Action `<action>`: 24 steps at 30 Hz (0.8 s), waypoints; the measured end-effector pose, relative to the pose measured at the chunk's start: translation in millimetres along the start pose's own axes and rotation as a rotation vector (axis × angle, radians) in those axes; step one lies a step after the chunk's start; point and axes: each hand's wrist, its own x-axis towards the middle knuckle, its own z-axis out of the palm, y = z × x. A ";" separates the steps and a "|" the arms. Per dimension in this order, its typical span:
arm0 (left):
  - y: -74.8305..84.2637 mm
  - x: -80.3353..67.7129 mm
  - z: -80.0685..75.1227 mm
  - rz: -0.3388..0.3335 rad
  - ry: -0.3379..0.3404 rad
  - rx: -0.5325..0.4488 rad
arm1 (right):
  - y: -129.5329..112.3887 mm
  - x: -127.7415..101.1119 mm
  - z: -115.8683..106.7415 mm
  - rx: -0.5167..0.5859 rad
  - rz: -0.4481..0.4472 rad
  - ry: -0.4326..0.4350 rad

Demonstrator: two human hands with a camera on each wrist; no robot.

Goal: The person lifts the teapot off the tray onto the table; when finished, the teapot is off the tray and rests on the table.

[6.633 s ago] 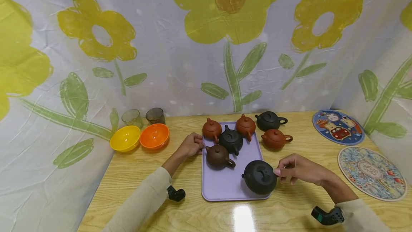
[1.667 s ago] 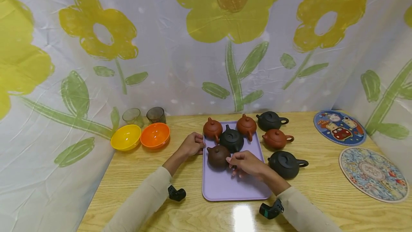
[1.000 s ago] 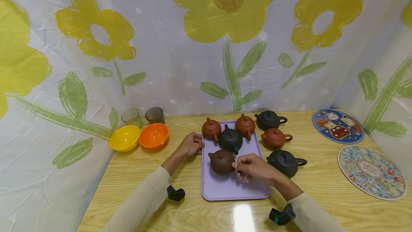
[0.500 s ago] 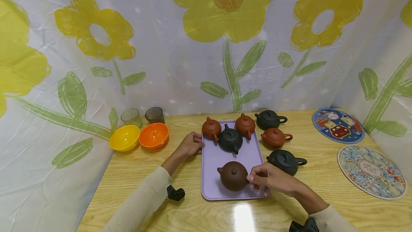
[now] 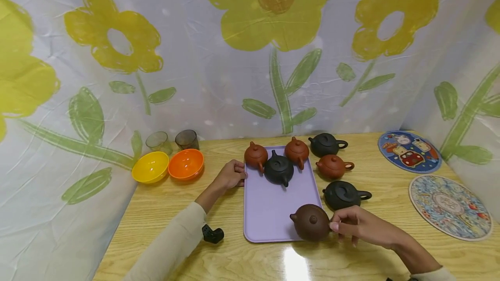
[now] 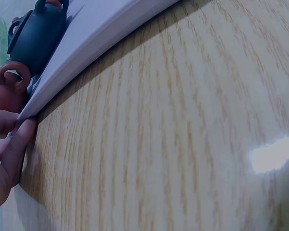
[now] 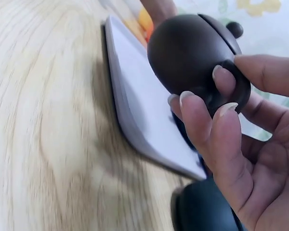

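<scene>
My right hand (image 5: 365, 228) grips the handle of a dark brown teapot (image 5: 311, 222), held up over the near right corner of a lilac tray (image 5: 269, 216). In the right wrist view, fingers curl through the handle of this teapot (image 7: 188, 53), with the thumb on top. My left hand (image 5: 231, 174) pinches the tray's left rim between thumb and finger, as the left wrist view also shows. On the tray's far half sit a black teapot (image 5: 279, 169) and two reddish-brown teapots, one at the left (image 5: 255, 155) and one at the right (image 5: 297, 150).
Right of the tray stand a near black teapot (image 5: 341, 195), a reddish-brown teapot (image 5: 332, 167) and a far black teapot (image 5: 325, 144). A yellow bowl (image 5: 150, 167), an orange bowl (image 5: 186, 165) and two glasses (image 5: 187, 139) are at left. Two round mats (image 5: 449, 206) lie at far right.
The black teapot formerly in my right hand now stands right of the tray. My right hand has since lifted the brown teapot and carried it right and nearer. My left hand stays put.
</scene>
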 end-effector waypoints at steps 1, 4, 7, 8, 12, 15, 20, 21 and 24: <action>0.6 -0.3 -0.2 -0.002 0.000 0.000 | 1.0 -2.5 -1.1 0.000 -0.006 -0.007; 1.0 -0.8 -0.1 -0.005 0.000 0.002 | 4.9 -9.3 -4.7 0.012 -0.012 -0.025; -0.1 -0.1 -0.1 -0.004 0.002 0.007 | 9.5 -15.2 -9.4 0.023 -0.009 -0.038; -0.4 0.1 -0.1 -0.004 0.004 0.007 | 11.2 -17.2 -11.3 0.025 -0.010 -0.042; -0.6 0.3 0.1 -0.002 0.007 0.004 | 18.2 -25.1 -19.7 0.035 -0.037 -0.069; -0.8 0.1 -0.4 0.002 0.006 0.002 | 23.9 -31.5 -26.1 0.059 -0.067 -0.099; -2.1 0.9 -0.9 0.010 -0.003 0.001 | 32.8 -42.8 -37.0 0.092 -0.088 -0.130; -2.1 1.1 -0.8 0.008 -0.004 -0.001 | 34.7 -44.9 -39.3 0.095 -0.087 -0.133; -1.8 1.4 -1.0 0.006 -0.007 0.003 | 40.4 -50.4 -46.1 0.104 -0.063 -0.142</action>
